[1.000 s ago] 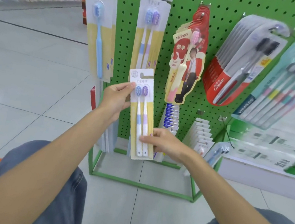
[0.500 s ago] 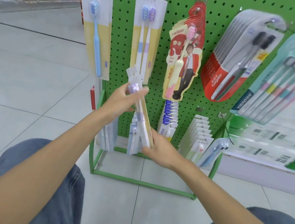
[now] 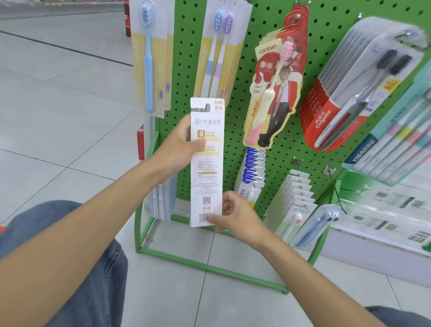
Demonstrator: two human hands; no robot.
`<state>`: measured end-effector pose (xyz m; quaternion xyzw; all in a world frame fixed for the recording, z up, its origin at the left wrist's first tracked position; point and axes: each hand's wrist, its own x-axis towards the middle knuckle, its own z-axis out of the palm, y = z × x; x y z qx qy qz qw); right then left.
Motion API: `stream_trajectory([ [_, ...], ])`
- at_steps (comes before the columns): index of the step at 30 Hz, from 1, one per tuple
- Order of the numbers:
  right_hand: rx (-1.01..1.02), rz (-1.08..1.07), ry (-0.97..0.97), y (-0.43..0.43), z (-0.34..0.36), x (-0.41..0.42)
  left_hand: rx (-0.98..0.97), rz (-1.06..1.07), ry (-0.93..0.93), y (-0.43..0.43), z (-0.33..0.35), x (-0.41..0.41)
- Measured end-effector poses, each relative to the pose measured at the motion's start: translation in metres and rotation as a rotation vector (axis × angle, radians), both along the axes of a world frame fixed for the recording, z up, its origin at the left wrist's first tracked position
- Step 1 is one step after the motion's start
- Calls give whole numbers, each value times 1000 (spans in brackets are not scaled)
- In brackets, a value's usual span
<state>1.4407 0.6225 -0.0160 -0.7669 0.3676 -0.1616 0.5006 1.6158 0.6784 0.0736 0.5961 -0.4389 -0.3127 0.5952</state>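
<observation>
hands: 2 | left hand (image 3: 176,149) grips 1 toothbrush pack (image 3: 206,162) near top | right hand (image 3: 237,216) pinches its bottom | back faces camera

The toothbrush pack (image 3: 206,162) is held upright in front of the pegboard rack (image 3: 321,53), directly below the hung twin-brush packs (image 3: 220,53). It is gripped at its upper left edge by the left hand (image 3: 176,148) and pinched at its lower right corner by the right hand (image 3: 238,219). The single-brush packs (image 3: 151,57) are hung to the left. The canban packs (image 3: 274,94) and, farther out, the Colgate packs (image 3: 336,102) are hung to the right.
</observation>
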Motion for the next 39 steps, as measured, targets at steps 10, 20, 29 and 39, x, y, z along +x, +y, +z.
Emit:
stream_trajectory([
  [10, -205, -73, -24, -1, 26, -1, 104, -120, 112, 0, -7, -21],
  [20, -182, -228, -349, -19, 74, -15, 207, -261, 21, 2, -13, -28],
  [29, -173, -303, -428, -18, 75, -16, 251, -289, 8, 2, -15, -32],
  [39, -465, -234, -179, 2, 52, -1, 192, -284, 308, 1, -14, -31],
])
